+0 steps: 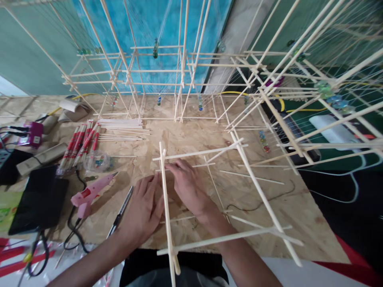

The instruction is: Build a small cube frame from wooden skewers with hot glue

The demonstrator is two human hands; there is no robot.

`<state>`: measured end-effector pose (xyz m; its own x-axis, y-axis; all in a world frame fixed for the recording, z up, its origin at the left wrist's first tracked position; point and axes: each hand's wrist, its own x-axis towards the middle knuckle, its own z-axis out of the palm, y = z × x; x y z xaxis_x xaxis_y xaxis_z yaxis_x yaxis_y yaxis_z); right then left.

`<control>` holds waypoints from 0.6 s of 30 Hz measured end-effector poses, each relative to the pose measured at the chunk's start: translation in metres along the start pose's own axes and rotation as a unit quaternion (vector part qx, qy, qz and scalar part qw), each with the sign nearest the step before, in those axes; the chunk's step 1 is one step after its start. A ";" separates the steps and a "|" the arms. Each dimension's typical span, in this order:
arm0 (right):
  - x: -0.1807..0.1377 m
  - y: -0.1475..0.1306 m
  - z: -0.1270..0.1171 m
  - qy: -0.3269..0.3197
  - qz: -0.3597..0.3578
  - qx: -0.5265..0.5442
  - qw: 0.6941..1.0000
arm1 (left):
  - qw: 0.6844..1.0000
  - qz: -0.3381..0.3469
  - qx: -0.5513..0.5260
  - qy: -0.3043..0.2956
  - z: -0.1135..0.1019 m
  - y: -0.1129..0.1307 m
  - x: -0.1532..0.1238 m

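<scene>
Pale thin-stick frame (239,144) on rough chipboard (191,131); long stick (169,235) between left hand (143,211), fingers flat, and right hand (188,189), curled, grip unclear.

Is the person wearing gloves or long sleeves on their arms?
No. The left hand and right hand are bare: no gloves, rings or watch show. The left forearm and right forearm are bare too, no sleeve in view.

You have a single view, worn on your head: it looks forward and steeply down, close above your left hand (143,207) and right hand (188,187) at the near edge of the chipboard table (299,215). It faces the blue wall (149,24) beyond the table.
</scene>
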<state>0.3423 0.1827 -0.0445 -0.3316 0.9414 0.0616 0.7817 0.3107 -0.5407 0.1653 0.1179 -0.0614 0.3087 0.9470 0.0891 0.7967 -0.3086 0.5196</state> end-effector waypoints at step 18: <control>0.000 0.003 0.003 0.003 -0.006 0.005 1.000 | 0.998 -0.012 -0.066 0.016 -0.006 0.001 0.009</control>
<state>0.3428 0.1834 -0.0483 -0.3387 0.9380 0.0731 0.7723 0.3216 -0.5478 0.1659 0.1270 -0.0548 0.2719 0.9569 0.1023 0.7276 -0.2740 0.6289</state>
